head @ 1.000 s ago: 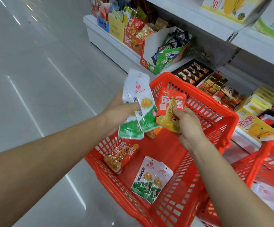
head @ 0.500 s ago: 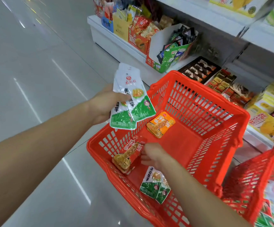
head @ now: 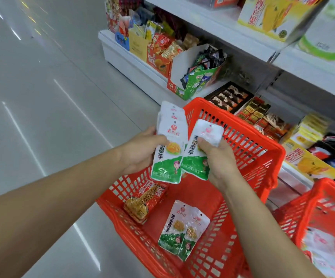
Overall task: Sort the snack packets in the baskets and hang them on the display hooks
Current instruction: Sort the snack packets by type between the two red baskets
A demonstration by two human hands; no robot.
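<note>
My left hand (head: 140, 151) grips a fanned stack of white-and-green snack packets (head: 169, 141) above the red basket (head: 253, 145). Beside it, my right hand (head: 218, 159) holds another white-and-green packet (head: 200, 151), its edge touching the stack. On the basket floor lie two more white-and-green packets (head: 182, 229) and a red-and-yellow packet (head: 142, 201) against the left wall. No display hooks are visible.
A second red basket (head: 323, 199) with packets stands at the lower right. White shelves (head: 126, 57) with snack boxes and cartons run along the right side. Glossy grey floor (head: 42, 97) lies to the left.
My right hand has come up from the basket floor with a white-and-green packet and brought it beside the stack in my left hand. The orange packet seen earlier is now hidden.
</note>
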